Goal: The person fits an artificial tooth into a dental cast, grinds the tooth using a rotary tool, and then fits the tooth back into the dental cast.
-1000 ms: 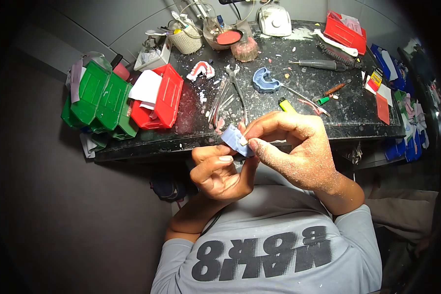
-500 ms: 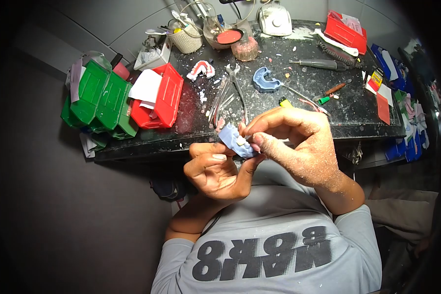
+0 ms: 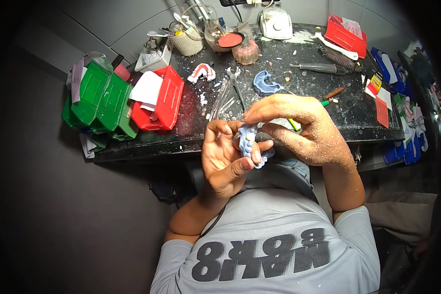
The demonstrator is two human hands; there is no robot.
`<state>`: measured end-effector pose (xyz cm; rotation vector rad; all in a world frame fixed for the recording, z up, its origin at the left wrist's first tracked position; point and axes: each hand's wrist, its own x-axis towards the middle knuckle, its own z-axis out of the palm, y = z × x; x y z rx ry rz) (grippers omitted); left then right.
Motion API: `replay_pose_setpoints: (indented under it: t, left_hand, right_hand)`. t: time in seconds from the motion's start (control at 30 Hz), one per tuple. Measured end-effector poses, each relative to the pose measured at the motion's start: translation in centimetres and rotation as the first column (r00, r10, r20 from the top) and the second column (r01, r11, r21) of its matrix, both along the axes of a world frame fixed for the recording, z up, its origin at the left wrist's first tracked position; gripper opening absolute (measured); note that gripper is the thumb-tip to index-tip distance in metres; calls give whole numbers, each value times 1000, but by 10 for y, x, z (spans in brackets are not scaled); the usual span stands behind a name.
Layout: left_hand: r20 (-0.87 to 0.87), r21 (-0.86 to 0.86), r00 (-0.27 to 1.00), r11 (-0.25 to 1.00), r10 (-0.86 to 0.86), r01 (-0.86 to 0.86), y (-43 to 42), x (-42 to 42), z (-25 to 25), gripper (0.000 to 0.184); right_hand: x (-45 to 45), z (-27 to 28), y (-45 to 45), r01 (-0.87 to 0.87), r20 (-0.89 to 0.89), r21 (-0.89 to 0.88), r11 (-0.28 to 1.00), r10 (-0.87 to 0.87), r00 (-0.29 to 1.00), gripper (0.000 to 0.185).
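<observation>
A blue dental mould [image 3: 248, 144] with tooth-shaped hollows and a small pale tooth piece [image 3: 249, 137] near its upper end is gripped by my left hand [image 3: 224, 159], thumb in front and fingers behind. Dusted with white powder, my right hand [image 3: 306, 127] arches over the mould's top right, its index fingertip close to the upper edge. Its thumb points at the mould; whether anything lies between thumb and index finger cannot be made out.
On the dark bench [image 3: 196, 139] lie pliers [image 3: 237, 88], another blue mould [image 3: 265, 84], a red-and-white denture model [image 3: 201, 72] and a handpiece [image 3: 323, 67]. Red bin [image 3: 169, 98] and green bins [image 3: 95, 98] stand left; a pink-filled dish [image 3: 230, 40] stands behind.
The mould has turned more upright and shows its tooth side. My left hand has rotated with it and shifted right. My right hand has lifted slightly, its fingers straighter.
</observation>
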<state>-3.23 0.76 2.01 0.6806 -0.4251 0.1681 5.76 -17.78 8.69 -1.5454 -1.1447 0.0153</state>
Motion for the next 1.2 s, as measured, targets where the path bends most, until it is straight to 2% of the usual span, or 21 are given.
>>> replay_pose_setpoints:
  t: [0.07, 0.13, 0.27, 0.33, 0.53, 0.6, 0.77, 0.93, 1.13, 1.2]
  left_hand:
    - [-29, -39, 998, 998, -55, 54, 5, 1, -3, 60]
    - [-124, -168, 972, 970, -200, 178, 8, 2, -1, 61]
    - [-138, -290, 930, 912, -340, 290, 13, 7, -5, 61]
    - [-110, -327, 925, 892, -363, 312, 14, 8, -5, 62]
    - [-121, -401, 865, 821, -488, 407, 16, 11, -10, 60]
    - [-133, -478, 836, 773, -533, 417, 16, 13, -11, 57]
    - [-135, -464, 824, 770, -551, 438, 17, 14, -10, 57]
    - [-144, -395, 840, 809, -523, 436, 18, 16, -13, 55]
    - [-187, -314, 868, 865, -460, 391, 18, 15, -13, 54]
    - [-227, -266, 902, 914, -369, 307, 18, 14, -15, 55]
  right_hand:
    - [1, -1, -1, 6, -32, -17, 1000, -6, 999, 28]
    - [4, -1, -2, 13, -14, -37, 999, -13, 1000, 28]
    - [6, -4, -4, -23, -99, -20, 1000, 21, 995, 29]
    - [4, 0, -7, -44, -86, -62, 997, 38, 996, 35]
    - [5, -7, -4, -9, -62, -42, 999, 7, 998, 35]
    - [6, -8, -3, 13, -18, -57, 998, -14, 1000, 34]
    - [3, -10, -4, 75, 39, -73, 994, -72, 997, 34]
    - [4, -14, -3, 122, 184, 8, 993, -121, 975, 33]
    - [0, -14, -6, 151, 148, -24, 988, -146, 978, 34]
    - [-4, -13, -6, 177, 157, -23, 984, -172, 973, 34]
